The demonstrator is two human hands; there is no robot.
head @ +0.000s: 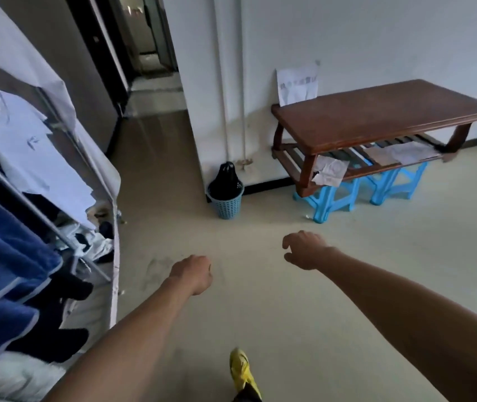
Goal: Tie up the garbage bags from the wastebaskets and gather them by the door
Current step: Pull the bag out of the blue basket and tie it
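A black garbage bag [226, 178], gathered to a peak at its top, sits in a small blue lattice wastebasket [227, 206] on the floor at the wall corner. My left hand [193, 274] hangs over the floor well short of the basket, fingers curled in, holding nothing. My right hand [304, 248] reaches forward to the right of it, fingers loosely bent and apart, also with nothing in it. Both hands are apart from the bag.
A low brown wooden table [382, 117] stands against the right wall with blue plastic stools [356, 192] and papers under it. A fabric wardrobe [37, 181] with hanging clothes fills the left. A hallway opening [150, 82] lies ahead. My yellow shoe [241, 369] is on the floor.
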